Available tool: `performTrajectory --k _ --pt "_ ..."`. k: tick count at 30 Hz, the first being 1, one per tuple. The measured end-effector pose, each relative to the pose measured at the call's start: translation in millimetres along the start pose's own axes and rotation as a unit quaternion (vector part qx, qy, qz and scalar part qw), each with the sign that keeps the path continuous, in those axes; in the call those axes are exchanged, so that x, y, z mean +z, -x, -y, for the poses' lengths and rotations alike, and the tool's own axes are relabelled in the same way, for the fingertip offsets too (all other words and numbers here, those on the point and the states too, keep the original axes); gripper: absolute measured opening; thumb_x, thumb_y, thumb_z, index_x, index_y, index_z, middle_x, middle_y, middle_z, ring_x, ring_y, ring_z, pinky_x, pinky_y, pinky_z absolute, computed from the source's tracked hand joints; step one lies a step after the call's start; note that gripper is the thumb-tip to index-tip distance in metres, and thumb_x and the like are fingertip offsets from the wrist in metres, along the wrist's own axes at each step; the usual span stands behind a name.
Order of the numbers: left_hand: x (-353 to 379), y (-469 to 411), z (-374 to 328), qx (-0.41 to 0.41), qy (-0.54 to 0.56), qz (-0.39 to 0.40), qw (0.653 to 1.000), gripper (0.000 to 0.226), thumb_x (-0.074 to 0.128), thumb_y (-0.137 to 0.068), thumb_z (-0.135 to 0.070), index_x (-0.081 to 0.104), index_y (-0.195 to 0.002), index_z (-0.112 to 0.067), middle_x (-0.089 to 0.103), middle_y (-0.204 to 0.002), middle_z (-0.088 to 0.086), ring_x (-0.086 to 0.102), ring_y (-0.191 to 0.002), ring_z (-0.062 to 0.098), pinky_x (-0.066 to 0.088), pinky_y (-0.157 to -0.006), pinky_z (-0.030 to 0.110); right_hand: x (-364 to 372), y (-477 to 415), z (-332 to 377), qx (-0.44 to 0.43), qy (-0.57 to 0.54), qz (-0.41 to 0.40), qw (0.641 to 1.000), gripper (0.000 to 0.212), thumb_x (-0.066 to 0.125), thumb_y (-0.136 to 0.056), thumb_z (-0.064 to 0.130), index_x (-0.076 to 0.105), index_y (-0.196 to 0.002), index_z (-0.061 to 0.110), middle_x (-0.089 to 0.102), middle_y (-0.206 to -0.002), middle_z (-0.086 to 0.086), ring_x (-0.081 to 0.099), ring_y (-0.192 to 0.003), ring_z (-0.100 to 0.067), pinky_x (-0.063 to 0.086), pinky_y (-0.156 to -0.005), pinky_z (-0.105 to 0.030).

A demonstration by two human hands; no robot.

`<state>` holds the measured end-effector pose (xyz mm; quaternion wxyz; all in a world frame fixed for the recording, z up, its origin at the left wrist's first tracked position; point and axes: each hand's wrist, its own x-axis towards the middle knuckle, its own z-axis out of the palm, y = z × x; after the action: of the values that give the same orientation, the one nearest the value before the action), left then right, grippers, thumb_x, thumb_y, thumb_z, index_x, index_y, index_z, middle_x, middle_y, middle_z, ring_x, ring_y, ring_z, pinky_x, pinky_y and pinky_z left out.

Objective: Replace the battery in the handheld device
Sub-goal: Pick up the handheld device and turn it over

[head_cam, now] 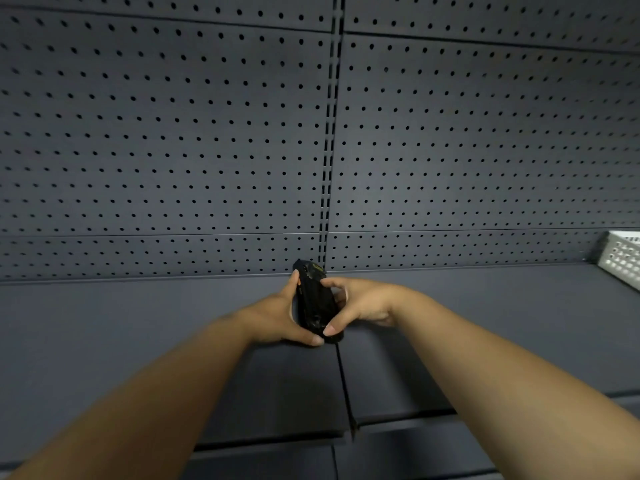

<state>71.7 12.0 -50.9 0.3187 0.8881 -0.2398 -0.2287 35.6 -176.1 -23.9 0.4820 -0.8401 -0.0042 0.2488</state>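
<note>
We see the white basket [623, 261] cut off at the right edge, the handheld device [313, 303] partly covered by our fingers, its details too dark to tell

A black, oblong plastic handheld device [314, 299] is held up above the dark grey shelf, standing nearly upright with its top end tilted slightly left and away. Small orange and yellowish marks show near its upper end. Its glossy face is dark; finer detail is too small to tell.
</note>
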Motion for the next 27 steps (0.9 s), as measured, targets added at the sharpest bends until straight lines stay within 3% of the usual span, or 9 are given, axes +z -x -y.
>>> performTrajectory --k 4,9,12,15,17,24,27 --pt "3 -2 -4 0.01 0.006 0.005 1.0 0.139 0.084 -0.06 -0.042 -0.026 -0.143 -0.025 0.031 -0.153 -0.001 0.031 -0.138 0.014 0.028 -0.111 0.025 -4 6 -1 -0.012 -0.055 0.009 0.998 0.101 0.068 -0.07 -0.018 0.013 -0.149 0.009 0.038 -0.148 -0.016 0.04 -0.134 -0.027 0.031 -0.114 -0.039" --pt "10 -1 -4 0.012 -0.01 0.012 1.0 0.137 0.083 -0.062 -0.041 -0.024 -0.145 -0.023 0.029 -0.154 0.001 0.028 -0.14 0.016 0.027 -0.116 0.033 -9 12 -4 -0.021 -0.068 0.028 0.997 0.081 0.06 -0.072 -0.025 0.03 -0.14 0.005 0.05 -0.136 -0.02 0.049 -0.125 -0.029 0.039 -0.106 -0.036" --pt "12 -1 -3 -0.001 -0.043 0.006 0.999 0.135 0.082 -0.06 -0.046 -0.021 -0.145 -0.026 0.022 -0.157 0.004 0.015 -0.145 0.026 0.02 -0.118 0.042 -13 14 -7 -0.006 0.015 0.03 0.999 0.069 0.064 -0.071 -0.02 0.043 -0.133 -0.002 0.052 -0.134 -0.02 0.047 -0.128 -0.03 0.037 -0.109 -0.036" --pt "15 0 -1 -0.005 -0.072 0.0 0.997 0.132 0.081 -0.061 -0.047 -0.019 -0.146 -0.029 0.01 -0.16 0.005 -0.005 -0.145 0.033 0.006 -0.12 0.047 -16 12 -6 0.012 0.075 0.04 0.996 0.075 0.068 -0.07 -0.016 0.04 -0.137 0.002 0.048 -0.141 -0.014 0.04 -0.135 -0.025 0.028 -0.116 -0.039" --pt "16 -1 1 -0.009 -0.079 -0.002 0.997 0.133 0.081 -0.061 -0.047 -0.02 -0.145 -0.029 0.002 -0.16 0.005 -0.01 -0.145 0.033 0.004 -0.12 0.048 -17 11 -6 0.017 0.1 0.04 0.994 0.079 0.07 -0.069 -0.014 0.038 -0.139 0.004 0.044 -0.145 -0.011 0.035 -0.138 -0.022 0.023 -0.118 -0.04" --pt "16 -2 1 -0.004 -0.093 0.008 0.996 0.131 0.079 -0.059 -0.053 -0.013 -0.147 -0.027 -0.001 -0.16 0.003 -0.008 -0.146 0.026 0.003 -0.121 0.044 -21 6 -6 0.034 0.146 0.04 0.988 0.078 0.073 -0.071 -0.008 0.039 -0.14 0.004 0.045 -0.144 -0.009 0.038 -0.136 -0.02 0.026 -0.117 -0.035" --pt "15 -1 1 -0.014 -0.084 0.007 0.996 0.131 0.08 -0.056 -0.056 -0.01 -0.148 -0.029 0.005 -0.16 0.002 -0.001 -0.147 0.027 0.014 -0.119 0.047 -28 4 -4 0.036 0.174 -0.011 0.984 0.063 0.07 -0.081 0.014 0.044 -0.138 0.007 0.052 -0.138 -0.008 0.046 -0.13 -0.019 0.029 -0.115 -0.035"
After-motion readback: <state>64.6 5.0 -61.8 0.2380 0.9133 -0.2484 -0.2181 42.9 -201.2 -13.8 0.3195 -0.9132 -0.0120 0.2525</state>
